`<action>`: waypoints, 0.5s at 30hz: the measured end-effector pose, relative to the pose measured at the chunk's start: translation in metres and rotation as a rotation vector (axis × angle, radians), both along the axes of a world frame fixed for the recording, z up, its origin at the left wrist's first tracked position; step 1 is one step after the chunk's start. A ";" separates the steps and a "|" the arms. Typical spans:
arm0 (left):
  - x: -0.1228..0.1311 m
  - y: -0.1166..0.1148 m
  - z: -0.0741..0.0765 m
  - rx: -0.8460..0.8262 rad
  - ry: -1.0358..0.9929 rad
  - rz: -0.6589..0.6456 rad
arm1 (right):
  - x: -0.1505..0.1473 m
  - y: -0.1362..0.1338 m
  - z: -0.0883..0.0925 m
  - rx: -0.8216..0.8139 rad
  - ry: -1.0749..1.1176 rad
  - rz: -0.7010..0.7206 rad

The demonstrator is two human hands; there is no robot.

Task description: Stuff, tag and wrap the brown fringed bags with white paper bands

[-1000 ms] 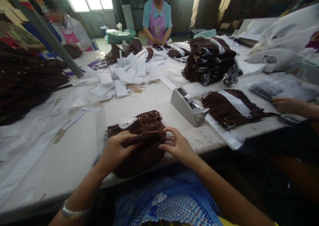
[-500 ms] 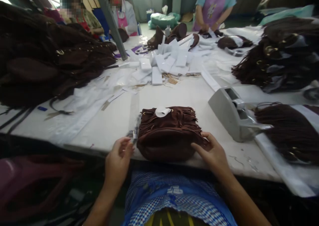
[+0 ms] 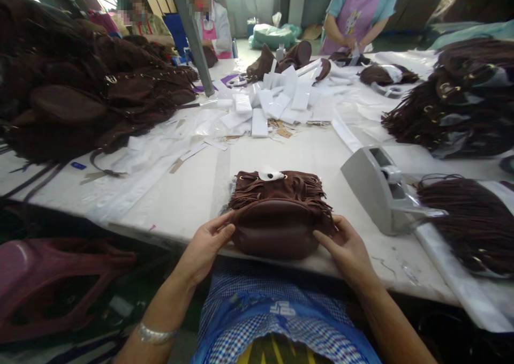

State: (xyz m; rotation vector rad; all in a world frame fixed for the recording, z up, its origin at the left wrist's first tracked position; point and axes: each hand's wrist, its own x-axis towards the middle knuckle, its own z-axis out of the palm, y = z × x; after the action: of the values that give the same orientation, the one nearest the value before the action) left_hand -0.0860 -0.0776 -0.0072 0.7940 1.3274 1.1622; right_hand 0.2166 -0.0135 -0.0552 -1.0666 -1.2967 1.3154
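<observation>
A dark brown fringed bag (image 3: 277,227) lies at the table's front edge, its smooth oval base turned toward me. White wrapping (image 3: 270,176) sits around a piece at its top, between brass eyelets. My left hand (image 3: 209,246) grips the bag's left side between thumb and fingers. On the opposite side, my right hand (image 3: 347,246) holds the bag's right edge, thumb in front and fingers behind. Clear plastic film shows along the bag's left side, partly hidden behind it.
A grey tape dispenser (image 3: 377,192) stands right of the bag, beside stacked fringed bags (image 3: 461,101). Brown bags (image 3: 68,107) pile up at left. White foam sheets (image 3: 281,96) are heaped mid-table. Co-workers stand across the table (image 3: 193,176). A pink plastic stool (image 3: 60,289) is below left.
My left hand has moved right from the plastic at the bag's side onto the bag itself. The bag's base has tilted up to face me more. My right hand keeps its hold.
</observation>
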 end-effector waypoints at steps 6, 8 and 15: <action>-0.001 -0.002 -0.002 -0.028 -0.069 -0.201 | 0.002 0.001 -0.005 0.017 0.045 -0.008; -0.001 -0.002 -0.005 -0.003 -0.054 -0.127 | 0.002 0.001 -0.005 0.013 0.044 -0.019; -0.001 -0.001 -0.014 0.140 0.353 0.163 | 0.009 -0.005 -0.002 0.138 -0.061 -0.146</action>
State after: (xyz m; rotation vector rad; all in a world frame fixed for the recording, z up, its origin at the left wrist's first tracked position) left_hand -0.0870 -0.0789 -0.0211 1.0442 1.6379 1.2948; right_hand 0.2252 -0.0189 -0.0574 -1.0899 -1.3089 1.0763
